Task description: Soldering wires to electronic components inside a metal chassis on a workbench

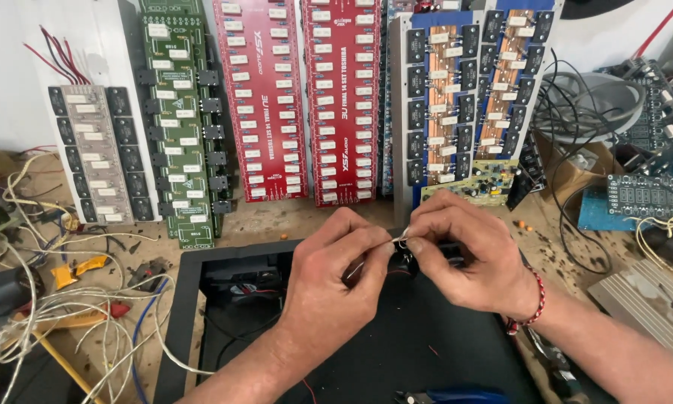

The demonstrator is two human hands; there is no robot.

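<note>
My left hand (333,273) and my right hand (467,251) meet over an open black metal case (183,299). Between their fingertips they pinch a thin bare wire end (399,239). A small black part with a red lead (402,263) sits just under the fingers, mostly hidden by them. My right wrist wears a red and white cord bracelet (535,303). Inside the case, at its back left, lies a dark component with thin wires (243,280).
Tall circuit boards lean against the back wall: a grey one (97,153), a green one (179,123), two red ones (303,97) and blue ones with copper strips (471,97). Tangled white wires (52,314) lie left. Blue-handled pliers (449,395) rest at the bottom edge. More boards and cables are stacked on the right (643,194).
</note>
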